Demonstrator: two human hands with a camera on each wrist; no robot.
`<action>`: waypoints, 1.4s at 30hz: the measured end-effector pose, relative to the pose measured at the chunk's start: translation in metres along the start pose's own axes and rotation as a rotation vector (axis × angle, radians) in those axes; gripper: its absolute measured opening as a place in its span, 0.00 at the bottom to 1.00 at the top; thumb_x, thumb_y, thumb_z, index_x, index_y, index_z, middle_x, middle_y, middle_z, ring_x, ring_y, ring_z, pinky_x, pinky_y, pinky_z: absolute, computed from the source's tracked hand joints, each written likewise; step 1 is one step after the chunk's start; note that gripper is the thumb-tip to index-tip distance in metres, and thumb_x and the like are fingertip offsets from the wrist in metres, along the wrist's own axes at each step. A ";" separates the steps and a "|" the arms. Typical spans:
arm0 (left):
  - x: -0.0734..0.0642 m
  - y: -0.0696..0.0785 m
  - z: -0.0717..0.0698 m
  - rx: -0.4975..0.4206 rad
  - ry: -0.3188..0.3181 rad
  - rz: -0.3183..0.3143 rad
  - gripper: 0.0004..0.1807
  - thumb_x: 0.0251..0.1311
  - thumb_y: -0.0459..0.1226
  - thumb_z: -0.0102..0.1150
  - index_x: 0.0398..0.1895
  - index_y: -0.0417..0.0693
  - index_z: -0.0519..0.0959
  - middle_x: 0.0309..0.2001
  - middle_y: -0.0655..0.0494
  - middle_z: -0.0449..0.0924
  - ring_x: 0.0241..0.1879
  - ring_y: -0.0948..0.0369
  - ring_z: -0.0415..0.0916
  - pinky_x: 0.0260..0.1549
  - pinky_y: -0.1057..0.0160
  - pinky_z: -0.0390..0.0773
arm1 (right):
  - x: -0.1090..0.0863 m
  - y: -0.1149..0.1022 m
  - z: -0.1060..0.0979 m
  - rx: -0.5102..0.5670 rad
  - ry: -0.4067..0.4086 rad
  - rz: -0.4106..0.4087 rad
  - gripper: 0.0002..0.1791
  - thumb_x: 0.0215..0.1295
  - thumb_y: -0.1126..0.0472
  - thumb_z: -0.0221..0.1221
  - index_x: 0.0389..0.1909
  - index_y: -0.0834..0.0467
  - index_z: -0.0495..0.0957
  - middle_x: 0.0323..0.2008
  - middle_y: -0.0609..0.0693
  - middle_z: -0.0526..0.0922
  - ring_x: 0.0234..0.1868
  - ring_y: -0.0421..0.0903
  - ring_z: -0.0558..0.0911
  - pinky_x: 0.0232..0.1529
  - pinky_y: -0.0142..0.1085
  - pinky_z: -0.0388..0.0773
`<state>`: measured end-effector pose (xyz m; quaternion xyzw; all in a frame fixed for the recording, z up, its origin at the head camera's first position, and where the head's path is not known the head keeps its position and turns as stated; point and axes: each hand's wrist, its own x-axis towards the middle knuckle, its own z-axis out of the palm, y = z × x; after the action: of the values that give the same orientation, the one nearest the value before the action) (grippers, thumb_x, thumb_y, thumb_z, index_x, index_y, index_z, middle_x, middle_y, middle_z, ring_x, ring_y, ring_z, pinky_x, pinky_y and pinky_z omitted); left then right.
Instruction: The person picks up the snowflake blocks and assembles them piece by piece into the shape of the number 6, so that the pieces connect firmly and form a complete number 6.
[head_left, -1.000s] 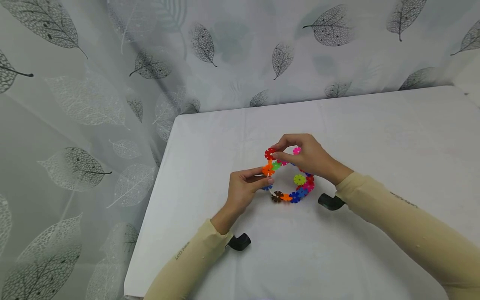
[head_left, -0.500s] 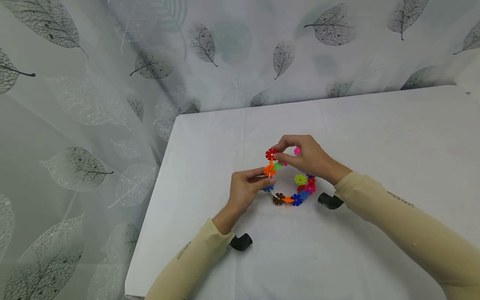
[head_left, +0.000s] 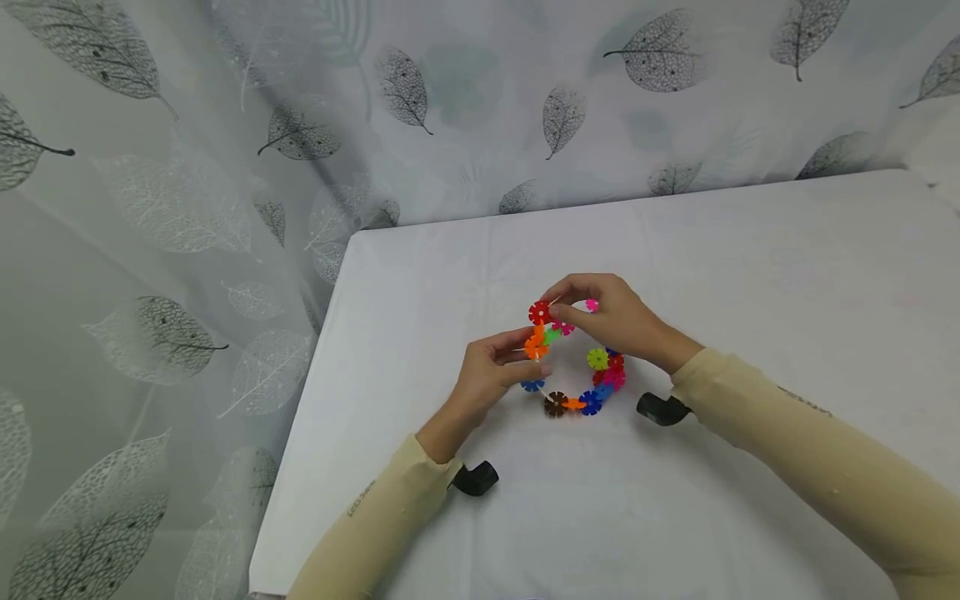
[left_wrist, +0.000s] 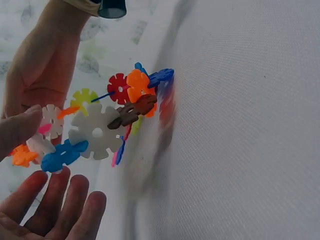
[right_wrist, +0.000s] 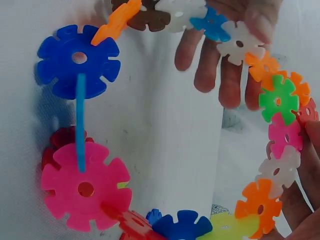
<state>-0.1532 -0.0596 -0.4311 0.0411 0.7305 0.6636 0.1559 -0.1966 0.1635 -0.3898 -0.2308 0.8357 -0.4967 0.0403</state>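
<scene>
A ring of notched plastic snowflake discs in several colours, slotted edge to edge, stands raised between both hands. My left hand (head_left: 483, 375) holds its left side, the thumb over a white disc (right_wrist: 241, 43) and the fingers behind. With thumb and fingertips, my right hand (head_left: 611, 315) pinches at a red disc (head_left: 540, 312) at the top, beside a green disc (right_wrist: 278, 101). Low on the ring are a brown disc (head_left: 556, 405) and a dark blue disc (right_wrist: 79, 61). A yellow-green disc (head_left: 597, 359) shows on the right side. My right palm hides part of the ring.
A white cloth covers the table (head_left: 750, 275). Leaf-printed curtains (head_left: 465, 100) hang behind it and to the left. Black curved pieces stick out under the left wrist (head_left: 476, 479) and the right wrist (head_left: 663, 409).
Both hands have shifted slightly downward in view with the ring's upper part. The left thumb sits a little farther from its fingers. The right hand keeps its pinch at the red disc.
</scene>
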 end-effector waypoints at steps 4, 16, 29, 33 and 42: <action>0.001 0.003 0.004 0.023 0.002 -0.001 0.32 0.55 0.36 0.76 0.65 0.44 0.78 0.58 0.55 0.82 0.54 0.56 0.80 0.53 0.59 0.80 | -0.002 -0.001 0.002 -0.022 0.004 0.030 0.10 0.70 0.56 0.64 0.50 0.52 0.84 0.42 0.46 0.87 0.53 0.51 0.81 0.54 0.56 0.77; 0.003 0.004 0.013 -0.110 0.121 0.078 0.23 0.56 0.35 0.75 0.55 0.37 0.83 0.45 0.48 0.87 0.44 0.56 0.86 0.42 0.60 0.84 | -0.004 -0.003 0.000 -0.044 -0.010 0.047 0.18 0.73 0.50 0.60 0.57 0.53 0.83 0.55 0.49 0.84 0.63 0.54 0.76 0.60 0.61 0.72; 0.001 0.002 -0.012 -0.295 0.049 -0.173 0.32 0.57 0.31 0.73 0.66 0.35 0.74 0.54 0.44 0.83 0.49 0.53 0.84 0.56 0.56 0.78 | 0.005 0.015 -0.039 0.032 0.368 0.109 0.25 0.79 0.47 0.51 0.69 0.55 0.73 0.62 0.55 0.78 0.57 0.51 0.80 0.59 0.40 0.76; 0.000 0.001 -0.017 -0.291 0.055 -0.151 0.31 0.56 0.29 0.72 0.64 0.33 0.74 0.54 0.43 0.83 0.49 0.54 0.84 0.57 0.56 0.78 | 0.003 0.033 -0.045 0.031 0.420 0.195 0.28 0.78 0.43 0.50 0.69 0.55 0.73 0.61 0.54 0.78 0.55 0.50 0.80 0.58 0.43 0.76; -0.001 -0.001 -0.018 -0.238 0.077 -0.108 0.26 0.53 0.28 0.74 0.58 0.36 0.80 0.49 0.46 0.86 0.49 0.55 0.83 0.62 0.56 0.73 | -0.006 0.072 -0.053 0.011 0.392 0.438 0.34 0.74 0.37 0.52 0.69 0.56 0.73 0.59 0.57 0.76 0.55 0.53 0.75 0.52 0.43 0.73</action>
<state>-0.1575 -0.0773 -0.4306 -0.0426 0.6531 0.7375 0.1667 -0.2321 0.2380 -0.4250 0.0557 0.8549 -0.5155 -0.0142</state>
